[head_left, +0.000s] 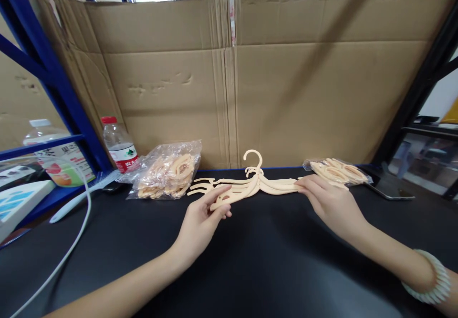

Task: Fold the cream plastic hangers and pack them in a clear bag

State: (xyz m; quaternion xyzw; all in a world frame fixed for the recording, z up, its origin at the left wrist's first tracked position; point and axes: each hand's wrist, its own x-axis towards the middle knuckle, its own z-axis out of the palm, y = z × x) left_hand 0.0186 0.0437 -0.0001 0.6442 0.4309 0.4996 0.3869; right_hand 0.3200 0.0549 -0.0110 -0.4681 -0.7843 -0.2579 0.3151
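Note:
My left hand (205,218) pinches the near left arm of a cream plastic clothes hanger (246,191), its hook pointing up. At the opposite end, the fingers of my right hand (327,203) close on the hanger's right arm. Several more cream hangers (202,186) lie stacked just behind it, their left ends fanned out. Where one hanger ends and another starts on the right is hard to make out. A bracelet circles my right wrist.
Bags of cream hangers lie left (168,175) and right (338,171). A red-capped bottle (119,146) stands at the back left. A phone (390,191) rests on the right. Cardboard panels (322,84) wall off the back. A white cable (80,232) crosses the black table (250,270).

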